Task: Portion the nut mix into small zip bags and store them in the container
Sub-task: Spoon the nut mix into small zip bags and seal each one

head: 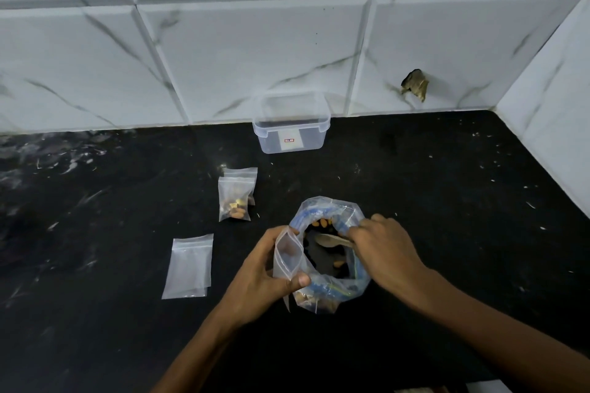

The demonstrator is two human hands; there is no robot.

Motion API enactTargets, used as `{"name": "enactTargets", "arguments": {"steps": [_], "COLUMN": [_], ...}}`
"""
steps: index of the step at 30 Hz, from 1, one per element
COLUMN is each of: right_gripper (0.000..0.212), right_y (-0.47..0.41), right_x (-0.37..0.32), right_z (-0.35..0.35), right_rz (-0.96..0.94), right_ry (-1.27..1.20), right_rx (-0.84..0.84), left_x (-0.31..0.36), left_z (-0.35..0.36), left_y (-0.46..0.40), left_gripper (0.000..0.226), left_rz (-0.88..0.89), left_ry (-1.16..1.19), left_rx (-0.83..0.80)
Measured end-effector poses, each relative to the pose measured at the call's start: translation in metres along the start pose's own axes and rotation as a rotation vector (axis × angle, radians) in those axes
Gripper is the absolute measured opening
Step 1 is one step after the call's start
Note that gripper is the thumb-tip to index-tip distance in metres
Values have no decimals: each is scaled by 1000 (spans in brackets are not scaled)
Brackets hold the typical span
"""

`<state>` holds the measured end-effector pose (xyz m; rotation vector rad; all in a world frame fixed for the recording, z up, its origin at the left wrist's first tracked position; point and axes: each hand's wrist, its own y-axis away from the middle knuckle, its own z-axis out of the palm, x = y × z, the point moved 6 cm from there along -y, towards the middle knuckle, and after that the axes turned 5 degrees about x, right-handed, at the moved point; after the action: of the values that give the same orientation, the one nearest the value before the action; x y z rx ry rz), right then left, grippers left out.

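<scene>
**Small bag held open beside the big nut bag**

Nearest the camera, the left hand [265, 274] is seen with thumb and fingers curled round a small bag [287, 257], which is held open and upright against the left rim of the big bag [330, 254]. To the left, flat bags [189, 266] are laid in a stack on the black worktop [95, 313]. Behind them, a filled bag [237, 195] of nuts is placed, with another bag partly hidden behind it. The big bag is stood open at the centre, with nuts [324, 223] visible inside. A spoon [330, 239] is pinched by the right hand [388, 247] and held within the big bag's mouth. Farther back, a clear container [291, 123] without a lid is set against the tiled wall [223, 41].
</scene>
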<state>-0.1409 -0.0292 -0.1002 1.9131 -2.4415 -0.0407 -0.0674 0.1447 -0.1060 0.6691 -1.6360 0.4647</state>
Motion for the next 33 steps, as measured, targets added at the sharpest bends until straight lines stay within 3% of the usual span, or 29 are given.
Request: {"name": "enactTargets", "arguments": {"steps": [17, 21, 33], "right_gripper": [22, 15, 21], "right_y": [4, -5, 2], "right_x": [-9, -10, 46], "right_z": [10, 15, -6], "right_rz": [-291, -254, 11], "right_ry": [-185, -248, -463], "right_rx": [-34, -27, -231], "left_x": [-7, -7, 0], "left_z": [16, 18, 10], "left_y": [-10, -8, -10], "left_gripper": [66, 68, 59], "left_rz": [-50, -65, -68], "left_ry": [36, 17, -48], "left_rx": [-11, -7, -7]}}
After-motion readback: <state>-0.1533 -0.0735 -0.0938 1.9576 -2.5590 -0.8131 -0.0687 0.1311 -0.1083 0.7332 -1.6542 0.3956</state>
